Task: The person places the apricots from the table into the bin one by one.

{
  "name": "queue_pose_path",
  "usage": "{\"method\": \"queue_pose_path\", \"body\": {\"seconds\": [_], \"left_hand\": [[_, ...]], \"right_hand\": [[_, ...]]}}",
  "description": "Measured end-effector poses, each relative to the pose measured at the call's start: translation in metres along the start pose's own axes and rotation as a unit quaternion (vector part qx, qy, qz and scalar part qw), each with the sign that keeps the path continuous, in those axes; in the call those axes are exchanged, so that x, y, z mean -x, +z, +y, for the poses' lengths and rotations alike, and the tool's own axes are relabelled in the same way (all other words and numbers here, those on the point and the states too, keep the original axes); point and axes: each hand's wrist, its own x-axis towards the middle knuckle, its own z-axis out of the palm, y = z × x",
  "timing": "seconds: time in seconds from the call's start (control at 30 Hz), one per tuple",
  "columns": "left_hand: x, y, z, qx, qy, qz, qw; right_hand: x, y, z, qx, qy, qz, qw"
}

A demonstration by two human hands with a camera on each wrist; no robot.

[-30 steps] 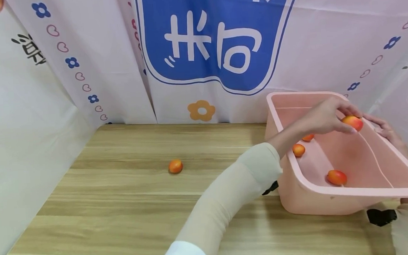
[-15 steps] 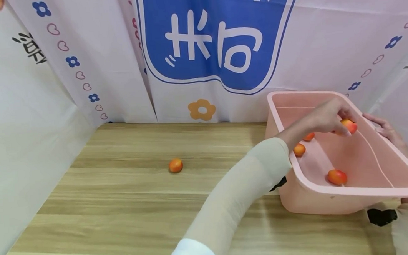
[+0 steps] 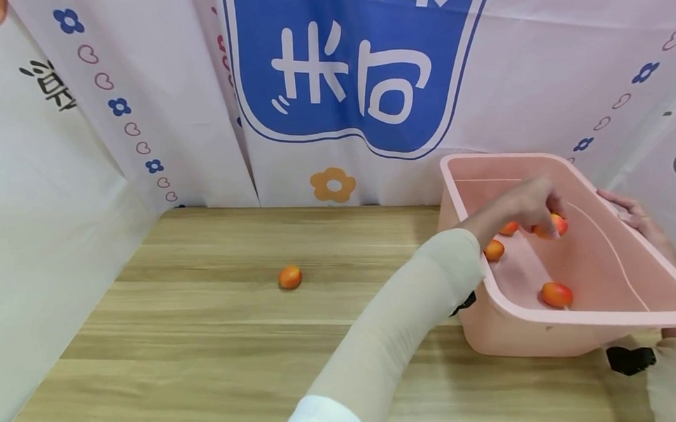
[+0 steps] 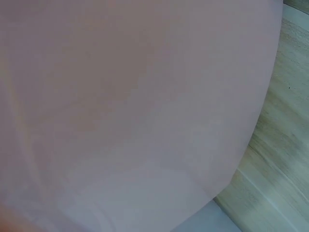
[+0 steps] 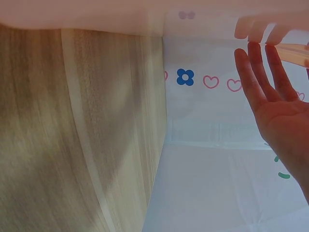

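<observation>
Inside the pink plastic bin [image 3: 584, 318], my left hand [image 3: 529, 204] pinches a small orange-red, mango-like fruit [image 3: 559, 225], partly covered by the fingers. Similar fruits lie on the bin floor: one [image 3: 557, 294] near the front, another [image 3: 493, 250] by the left wall, and a third [image 3: 508, 228] just behind it. At the bin's right rim, my right hand [image 3: 639, 217] lies along the outer side. In the right wrist view, its straight fingers [image 5: 263, 72] touch the pink wall. Only the blurred bin wall [image 4: 145, 96] fills most of the left wrist view.
One more orange fruit [image 3: 290, 277] sits on the wooden table [image 3: 207, 345], left of the bin. A printed white cloth [image 3: 195, 116] hangs along the back and sides. The bin stands close to the back cloth.
My left hand has moved left and lower in the bin with the fruit between its fingers. My right hand stays at the rim, and the bin has not shifted.
</observation>
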Motion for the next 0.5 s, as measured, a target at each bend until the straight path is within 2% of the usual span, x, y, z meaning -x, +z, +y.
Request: {"method": "queue_pose_path", "body": {"seconds": [0.2,0.37,0.5], "left_hand": [[-0.0002,0.0006,-0.0007,-0.030,-0.034,-0.004,0.9990],[0.0019,0.0002,-0.0023,-0.009,-0.046,-0.004,0.9989],[0.0025,0.0021,-0.0037,-0.013,-0.052,0.001,0.9986]], "right_hand": [[-0.0008,0.0000,-0.0004,-0.026,-0.002,-0.005,1.000],[-0.0010,-0.0003,-0.0013,-0.047,-0.005,-0.018,0.999],[-0.0004,0.0006,-0.0011,-0.044,-0.004,-0.017,0.999]]}}
